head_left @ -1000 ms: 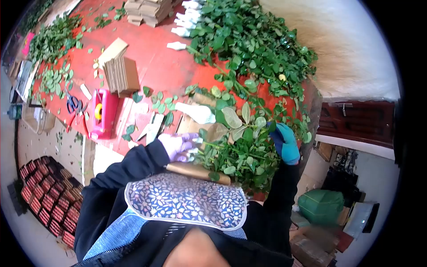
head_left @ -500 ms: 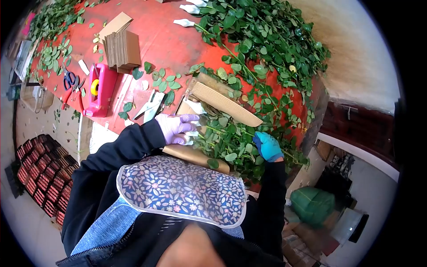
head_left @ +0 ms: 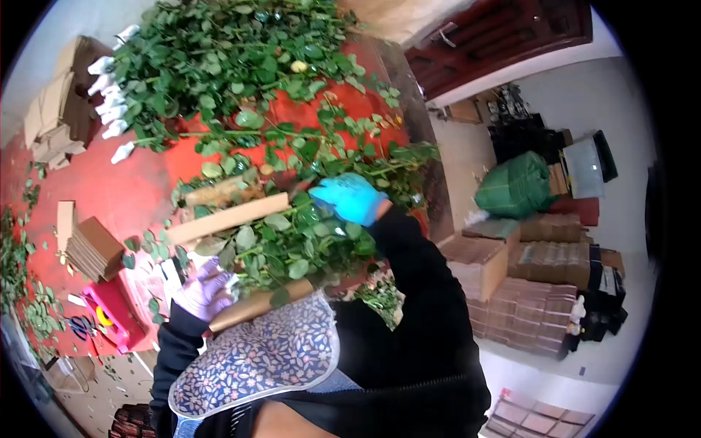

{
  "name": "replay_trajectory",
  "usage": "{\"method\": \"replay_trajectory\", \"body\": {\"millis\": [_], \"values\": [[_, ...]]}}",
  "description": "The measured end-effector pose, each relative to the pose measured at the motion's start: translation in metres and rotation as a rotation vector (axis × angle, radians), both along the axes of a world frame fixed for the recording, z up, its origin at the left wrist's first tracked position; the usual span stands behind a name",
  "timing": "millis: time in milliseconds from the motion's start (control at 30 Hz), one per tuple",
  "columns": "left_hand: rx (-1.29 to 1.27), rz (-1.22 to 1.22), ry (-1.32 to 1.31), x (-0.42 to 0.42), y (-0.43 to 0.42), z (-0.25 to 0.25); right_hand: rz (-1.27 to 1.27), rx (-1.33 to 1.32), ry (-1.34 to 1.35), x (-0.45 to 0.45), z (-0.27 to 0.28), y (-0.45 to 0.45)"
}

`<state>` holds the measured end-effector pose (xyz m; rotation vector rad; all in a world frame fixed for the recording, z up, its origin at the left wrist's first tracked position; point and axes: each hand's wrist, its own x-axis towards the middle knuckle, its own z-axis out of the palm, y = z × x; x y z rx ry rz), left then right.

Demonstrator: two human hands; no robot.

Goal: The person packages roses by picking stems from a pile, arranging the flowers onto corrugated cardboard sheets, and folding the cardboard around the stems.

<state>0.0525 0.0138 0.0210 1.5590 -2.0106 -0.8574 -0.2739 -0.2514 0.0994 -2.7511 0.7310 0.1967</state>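
Note:
My left hand (head_left: 204, 292), in a pale purple glove, is curled around the white-wrapped heads at the left end of a bunch of leafy stems (head_left: 292, 244). Over the stems' right part lies my right hand (head_left: 350, 197) in a bright blue glove; its fingers reach left among the leaves, and what they hold is hidden. A cardboard strip (head_left: 230, 219) runs along the far side of the bunch. On the near side, against the floral apron (head_left: 255, 358), is a rolled brown cardboard edge (head_left: 263, 303).
A large pile of leafy stems (head_left: 234, 66) with white-wrapped heads covers the far side of the red table (head_left: 95, 171). At left are folded cardboard pieces (head_left: 95, 248), a pink tape dispenser (head_left: 113, 317) and scissors (head_left: 82, 326). Boxes (head_left: 522, 306) stand at right.
The view has swung right. My right hand has moved over the stems, closer to the cardboard strip. The wrapped head once on top now lies within the bunch, and my left hand stays at the heads.

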Motion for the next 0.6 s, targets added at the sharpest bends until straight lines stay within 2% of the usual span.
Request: {"method": "replay_trajectory", "body": {"millis": [67,100,133,233,300,367,400,433,467,500,533,600], "values": [[0.019,0.019,0.028,0.004,0.003,0.011,0.051,-0.103,-0.135,0.013,0.032,0.010],[-0.006,0.041,0.047,0.002,0.001,0.023,0.043,-0.078,-0.027,0.033,0.068,0.014],[0.093,0.007,0.045,0.003,0.000,0.027,0.070,-0.170,-0.168,0.044,0.084,0.018],[0.043,-0.028,0.121,0.005,-0.003,0.034,0.149,-0.404,-0.110,0.078,0.118,-0.004],[0.148,0.009,0.170,0.003,0.001,0.033,0.223,-0.526,-0.153,0.107,0.132,-0.050],[0.116,0.004,0.159,0.003,0.002,0.020,0.353,-0.774,-0.437,0.155,0.144,-0.119],[0.092,-0.001,0.187,0.002,0.000,0.022,0.298,-0.789,-0.273,0.188,0.166,-0.149],[0.068,-0.002,0.207,-0.002,0.003,0.030,0.221,-0.837,-0.323,0.210,0.181,-0.179],[0.094,-0.014,0.120,-0.003,0.001,0.034,0.196,-0.925,-0.363,0.233,0.190,-0.213],[0.024,-0.006,0.193,-0.003,0.004,0.021,0.170,-1.020,-0.406,0.249,0.196,-0.235],[0.095,0.011,0.179,-0.004,0.004,0.027,0.163,-0.842,-0.558,0.264,0.194,-0.224],[0.180,0.039,0.184,-0.003,0.001,0.040,0.075,-0.407,-0.591,0.289,0.163,-0.186]]}}
